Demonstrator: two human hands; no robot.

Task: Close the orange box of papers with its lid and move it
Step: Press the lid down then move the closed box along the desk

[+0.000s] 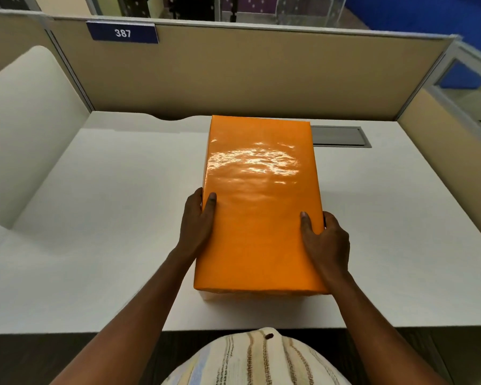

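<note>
A glossy orange lid (257,201) covers the box in the middle of the white desk (117,218); only a pale strip of the box (250,296) shows under the lid's near edge. The papers are hidden. My left hand (196,222) grips the lid's left side, thumb on top, fingers down the side. My right hand (326,240) holds the right side the same way. Whether the box rests on the desk or is slightly raised, I cannot tell.
Beige cubicle partitions (261,70) wall the desk at the back and right. A grey cable hatch (342,136) lies behind the box on the right. A blue tag reading 387 (122,32) hangs on the back partition. A white curved divider (31,129) stands at the left.
</note>
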